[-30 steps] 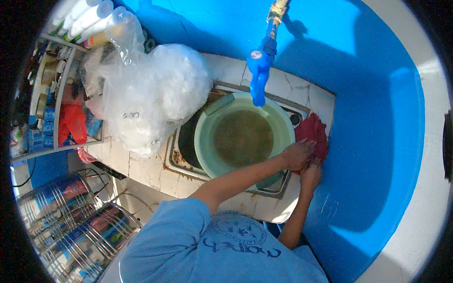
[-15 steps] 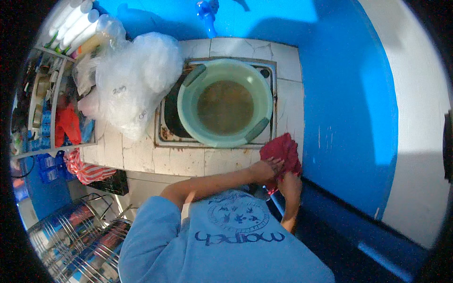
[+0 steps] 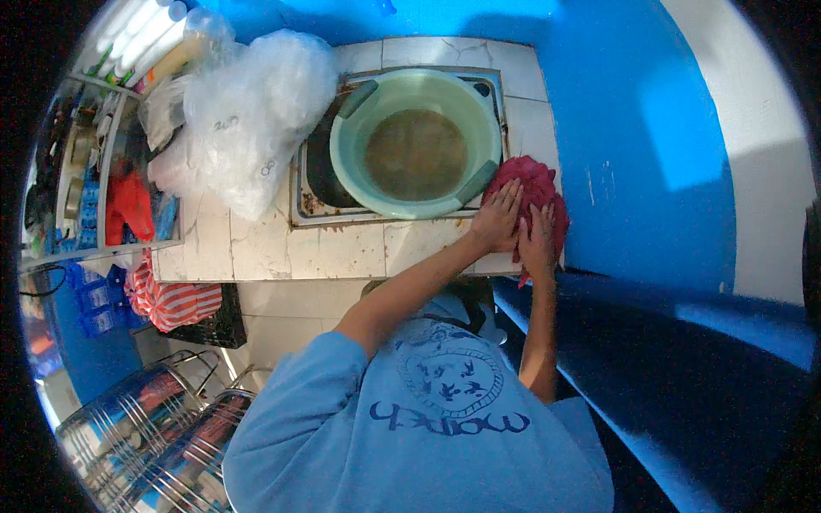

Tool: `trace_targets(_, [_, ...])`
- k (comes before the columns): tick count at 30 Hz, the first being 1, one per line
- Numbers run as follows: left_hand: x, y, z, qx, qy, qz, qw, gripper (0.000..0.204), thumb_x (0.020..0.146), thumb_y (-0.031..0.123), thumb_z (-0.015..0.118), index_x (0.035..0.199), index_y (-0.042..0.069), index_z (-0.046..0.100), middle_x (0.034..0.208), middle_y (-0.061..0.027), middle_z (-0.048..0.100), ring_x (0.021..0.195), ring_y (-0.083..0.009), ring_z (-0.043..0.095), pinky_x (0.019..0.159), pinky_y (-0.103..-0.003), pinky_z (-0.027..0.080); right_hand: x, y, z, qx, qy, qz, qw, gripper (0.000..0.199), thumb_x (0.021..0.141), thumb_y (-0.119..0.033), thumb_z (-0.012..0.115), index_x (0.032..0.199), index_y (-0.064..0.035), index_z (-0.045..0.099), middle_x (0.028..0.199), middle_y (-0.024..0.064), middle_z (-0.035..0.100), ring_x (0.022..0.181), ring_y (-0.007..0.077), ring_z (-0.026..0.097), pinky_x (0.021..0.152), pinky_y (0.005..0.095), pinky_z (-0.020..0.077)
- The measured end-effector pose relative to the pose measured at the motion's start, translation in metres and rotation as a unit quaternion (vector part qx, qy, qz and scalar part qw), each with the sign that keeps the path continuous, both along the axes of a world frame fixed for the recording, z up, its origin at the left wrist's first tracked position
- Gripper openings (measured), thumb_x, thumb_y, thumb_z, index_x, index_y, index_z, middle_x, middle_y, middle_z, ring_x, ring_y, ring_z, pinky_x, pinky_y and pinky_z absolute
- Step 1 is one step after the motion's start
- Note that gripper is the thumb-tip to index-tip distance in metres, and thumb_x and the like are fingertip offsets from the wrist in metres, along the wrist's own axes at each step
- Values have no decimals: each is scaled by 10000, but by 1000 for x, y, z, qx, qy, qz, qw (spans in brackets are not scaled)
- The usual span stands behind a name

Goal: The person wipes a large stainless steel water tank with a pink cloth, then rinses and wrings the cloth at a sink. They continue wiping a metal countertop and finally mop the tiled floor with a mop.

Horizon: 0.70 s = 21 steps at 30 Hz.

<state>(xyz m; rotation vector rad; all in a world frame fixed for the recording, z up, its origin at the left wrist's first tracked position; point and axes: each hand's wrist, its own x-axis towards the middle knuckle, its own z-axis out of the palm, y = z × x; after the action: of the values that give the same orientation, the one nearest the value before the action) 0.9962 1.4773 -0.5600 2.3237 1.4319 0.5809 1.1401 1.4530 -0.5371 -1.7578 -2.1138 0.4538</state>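
We have both hands on the red cloth [image 3: 534, 175], which lies at the counter's right front corner, between the basin [image 3: 340, 150] and the blue wall [image 3: 637, 128]. Its lower tip reaches the front edge of the tiled counter [image 3: 329, 255]. The left hand [image 3: 499, 219] lies on it with fingers stretched out, slightly apart; the right hand [image 3: 538, 241] lies just beside, fingers likewise extended and slightly parted. A strip of tile runs between the basin and the front edge, leaving us room there. We count one cloth, one basin with two handles [image 3: 359, 98], and one striped bag [image 3: 177, 295].
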Motion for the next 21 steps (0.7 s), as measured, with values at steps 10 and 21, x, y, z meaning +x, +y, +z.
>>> trace_targets(10, [-38,-50,17,-79,110,20,991,840,783,385,550,1373,-155,295,1468,-328,269,1355,-411,325,1133,-453,254,-48,-49,42,-80,-34,55,995,297,943,-190,487,1159,2,558,1247,224,559,1181,369,517,977,461,425])
trace_targets(21, [-135,-116,25,29,36,-25,999,671,713,317,630,1271,-36,508,1404,-168,463,1361,-312,357,1147,-481,231,-141,-102,69,-65,-138,154,976,122,829,-113,576,927,-44,598,791,198,656,697,391,641,639,493,508])
